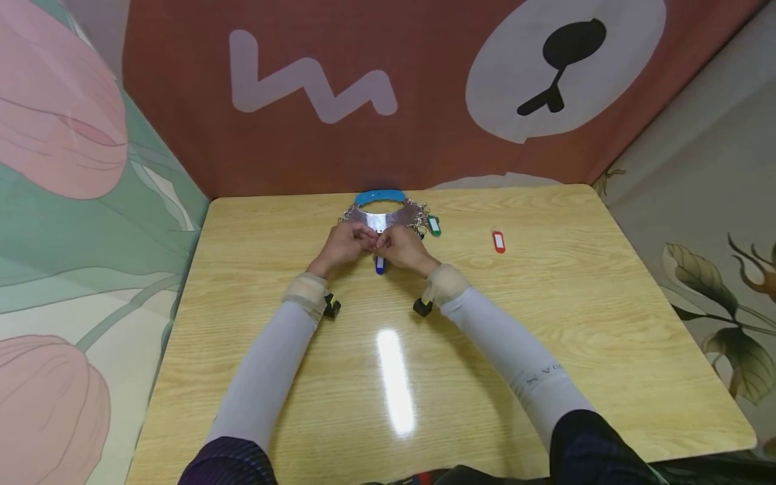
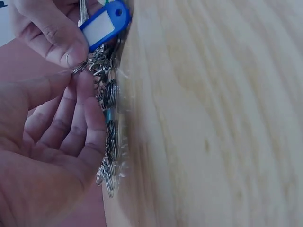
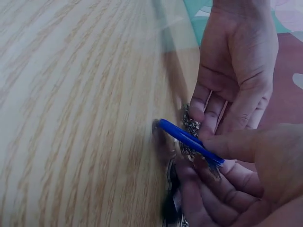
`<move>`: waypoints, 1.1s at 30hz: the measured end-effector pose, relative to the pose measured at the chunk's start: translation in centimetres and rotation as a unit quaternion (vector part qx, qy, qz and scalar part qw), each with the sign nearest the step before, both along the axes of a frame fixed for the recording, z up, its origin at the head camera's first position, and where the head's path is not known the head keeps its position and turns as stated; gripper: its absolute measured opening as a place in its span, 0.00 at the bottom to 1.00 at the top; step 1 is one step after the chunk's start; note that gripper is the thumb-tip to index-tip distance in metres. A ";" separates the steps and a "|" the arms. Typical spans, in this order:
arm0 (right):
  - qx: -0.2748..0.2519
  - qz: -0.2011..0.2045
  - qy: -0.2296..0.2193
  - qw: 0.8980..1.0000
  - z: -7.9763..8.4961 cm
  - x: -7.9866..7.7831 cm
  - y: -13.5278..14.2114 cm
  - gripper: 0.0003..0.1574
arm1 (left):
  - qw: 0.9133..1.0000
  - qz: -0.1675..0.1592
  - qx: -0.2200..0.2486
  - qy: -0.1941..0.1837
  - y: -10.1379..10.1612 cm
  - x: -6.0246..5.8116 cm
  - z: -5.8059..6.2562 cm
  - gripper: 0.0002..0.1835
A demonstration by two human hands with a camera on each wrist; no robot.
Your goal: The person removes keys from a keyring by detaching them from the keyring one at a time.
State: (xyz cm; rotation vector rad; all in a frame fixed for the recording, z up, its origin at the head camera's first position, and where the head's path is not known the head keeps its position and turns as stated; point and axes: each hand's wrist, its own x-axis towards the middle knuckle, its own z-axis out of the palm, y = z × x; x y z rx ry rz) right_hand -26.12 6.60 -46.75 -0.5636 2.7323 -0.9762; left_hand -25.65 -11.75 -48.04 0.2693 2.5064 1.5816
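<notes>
At the far side of the table, a metal key holder [image 1: 394, 219] with a blue handle [image 1: 380, 196] lies with bunches of metal rings [image 2: 112, 137] along its edge. Just in front of it my left hand [image 1: 345, 246] and right hand [image 1: 405, 249] meet fingertip to fingertip. In the left wrist view both pinch a small metal split ring [image 2: 79, 67] between thumb and fingers. A blue key tag [image 2: 100, 27] with a white label hangs beside the fingers of my right hand. Part of the ring is hidden by fingertips.
A green key tag [image 1: 434, 225] lies at the holder's right side, and a red key tag [image 1: 498, 242] lies apart further right. Behind the wooden table [image 1: 291, 377] stands a brown printed backdrop [image 1: 424, 148] close to its far edge.
</notes>
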 end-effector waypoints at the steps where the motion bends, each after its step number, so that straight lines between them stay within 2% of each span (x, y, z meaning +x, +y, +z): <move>1: -0.010 -0.001 0.003 1.000 0.0 0.0 0.0 0.08 | 1.000 0.007 0.009 -0.003 0.0 0.0 0.0 0.08; 8: -0.075 -0.017 0.020 0.997 -0.3 -0.1 0.2 0.05 | 0.996 0.044 0.072 -0.007 -0.1 -0.1 0.0 0.07; 16: -0.091 -0.025 0.025 0.995 -0.6 -0.1 0.1 0.07 | 0.988 0.071 0.134 -0.022 -0.2 0.0 0.2 0.07; 26: -0.109 -0.041 0.064 0.991 -0.9 0.0 -0.2 0.08 | 0.986 0.097 0.133 -0.025 -0.5 0.5 0.6 0.11; 33: -0.105 -0.031 0.077 0.991 -0.9 0.0 -0.4 0.07 | 0.984 0.105 0.141 -0.036 -0.6 0.6 0.5 0.13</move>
